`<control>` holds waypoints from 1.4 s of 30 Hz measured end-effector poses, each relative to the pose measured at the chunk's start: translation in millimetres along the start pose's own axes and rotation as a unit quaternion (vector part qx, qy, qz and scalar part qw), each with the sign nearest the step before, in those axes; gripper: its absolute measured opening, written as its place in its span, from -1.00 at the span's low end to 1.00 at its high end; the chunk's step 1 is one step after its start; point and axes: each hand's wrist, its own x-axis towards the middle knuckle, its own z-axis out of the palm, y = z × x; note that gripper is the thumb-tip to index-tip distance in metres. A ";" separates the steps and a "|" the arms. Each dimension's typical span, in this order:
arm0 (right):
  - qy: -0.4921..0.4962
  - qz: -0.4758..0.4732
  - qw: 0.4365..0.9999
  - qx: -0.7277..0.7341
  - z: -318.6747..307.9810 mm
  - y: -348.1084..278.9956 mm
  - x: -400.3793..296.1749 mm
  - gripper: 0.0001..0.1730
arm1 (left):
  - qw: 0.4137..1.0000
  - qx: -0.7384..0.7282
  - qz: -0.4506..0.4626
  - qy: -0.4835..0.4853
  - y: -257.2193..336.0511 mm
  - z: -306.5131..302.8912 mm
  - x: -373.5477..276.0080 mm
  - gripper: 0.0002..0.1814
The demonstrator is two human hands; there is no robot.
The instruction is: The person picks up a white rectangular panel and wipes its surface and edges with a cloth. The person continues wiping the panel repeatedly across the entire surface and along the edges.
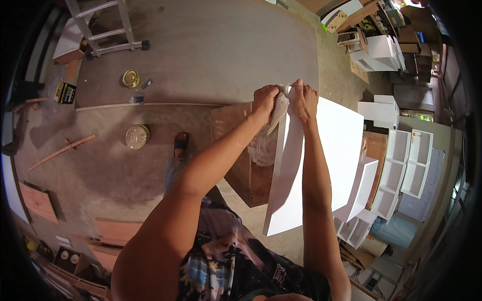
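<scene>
A crumpled whitish cloth (279, 107) is bunched in my left hand (266, 99), with a loose end hanging below the fist. Close beside it, my right hand (306, 99) is closed with the thumb uppermost, and the cloth stretches across the small gap to it. The fingertips of both hands are hidden. Under my right forearm lies a large white panel piece (331, 150), its near side in shadow. More whitish crumpled material (262, 146) rests left of it on a brown wooden board (235, 124), partly covered by my left forearm.
A large grey-brown sheet (207, 56) spans the far floor. On it stand an aluminium ladder (109, 35) and an open can (131, 78). A lidded tin (138, 137) is near my sandalled foot (181, 141). White shelf units (393, 165) line the right.
</scene>
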 end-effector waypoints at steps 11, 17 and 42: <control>-0.028 0.018 0.999 -0.018 -2.9 7.5 -0.2 -0.05 | 0.999 -0.037 -0.013 0.013 6.8 14.3 -17.6 -0.87; 0.001 0.003 1.000 0.002 -1.6 8.1 -2.6 -0.04 | 0.998 -0.041 -0.038 0.005 -2.5 8.8 -15.9 -0.85; -0.005 -0.004 1.000 -0.010 0.4 10.9 -3.4 -0.10 | 0.995 -0.071 -0.072 0.009 -6.4 8.3 -16.1 -0.83</control>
